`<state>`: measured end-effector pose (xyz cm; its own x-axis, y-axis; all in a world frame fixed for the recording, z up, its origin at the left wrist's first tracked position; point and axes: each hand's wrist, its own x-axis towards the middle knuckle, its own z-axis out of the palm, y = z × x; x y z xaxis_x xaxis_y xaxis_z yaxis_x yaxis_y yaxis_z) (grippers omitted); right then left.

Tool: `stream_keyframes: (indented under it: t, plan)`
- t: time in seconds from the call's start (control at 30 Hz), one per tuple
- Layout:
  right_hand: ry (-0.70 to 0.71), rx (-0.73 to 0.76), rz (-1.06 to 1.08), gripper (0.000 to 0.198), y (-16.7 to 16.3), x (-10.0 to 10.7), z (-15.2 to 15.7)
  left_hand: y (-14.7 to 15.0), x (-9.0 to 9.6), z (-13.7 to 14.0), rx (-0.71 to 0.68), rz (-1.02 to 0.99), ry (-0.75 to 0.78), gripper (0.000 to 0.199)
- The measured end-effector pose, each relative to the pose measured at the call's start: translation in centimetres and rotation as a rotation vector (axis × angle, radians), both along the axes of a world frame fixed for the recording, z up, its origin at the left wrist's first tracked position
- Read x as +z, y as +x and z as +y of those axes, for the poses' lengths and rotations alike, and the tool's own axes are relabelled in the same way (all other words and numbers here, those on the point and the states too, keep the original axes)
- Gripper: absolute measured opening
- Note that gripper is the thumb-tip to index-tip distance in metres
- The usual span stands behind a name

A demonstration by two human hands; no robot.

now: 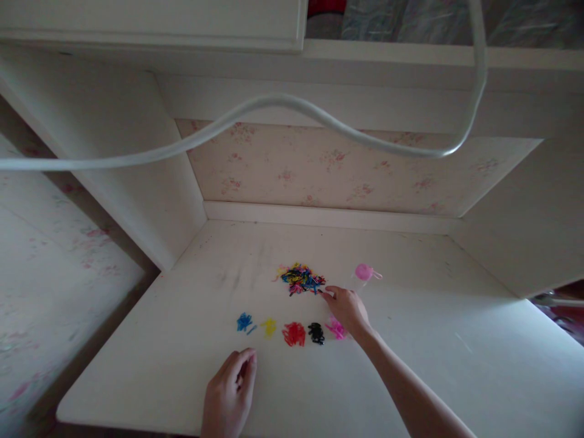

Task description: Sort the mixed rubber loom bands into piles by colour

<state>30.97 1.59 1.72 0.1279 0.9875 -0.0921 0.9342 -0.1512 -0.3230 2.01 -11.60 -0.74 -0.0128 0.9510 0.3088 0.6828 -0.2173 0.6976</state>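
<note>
A mixed heap of small coloured rubber bands point(301, 278) lies at the middle of the white desk. My right hand point(347, 309) reaches to its right edge, thumb and forefinger pinched together there; what is between the fingertips is too small to make out. In front of the heap, sorted by colour, lie blue bands point(244, 322), yellow bands point(269, 326), red bands point(294, 334), black bands point(316, 333) and pink bands point(336, 328), the last partly covered by my right hand. My left hand point(230, 389) rests curled near the front edge, below the blue bands, with nothing visible in it.
Behind my right hand is a small clear container with a pink lid point(364, 271) and a loop. A white cable point(283, 100) hangs across the view above the desk point(456, 340). Side panels and a shelf point(396, 55) enclose the back.
</note>
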Motion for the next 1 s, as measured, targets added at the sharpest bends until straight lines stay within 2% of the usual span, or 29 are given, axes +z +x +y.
stream_keyframes:
  t: [0.43,0.73,0.9,1.0]
  plan:
    - [0.059,0.049,0.072,0.030,-0.1,0.4,-0.8,0.0,0.3,-0.1,-0.017,0.003,-0.030,0.023]
    - [0.154,0.012,0.102,0.035,-0.1,1.2,-1.2,0.2,0.5,-0.1,-0.011,0.000,-0.017,0.022]
    - [0.192,0.029,0.136,0.037,-1.0,2.4,-4.3,0.2,0.5,-0.1,-0.015,0.018,-0.035,0.023]
    - [0.193,0.068,0.164,0.036,-1.8,2.1,-7.0,0.1,0.3,0.0,-0.020,0.022,-0.033,0.023]
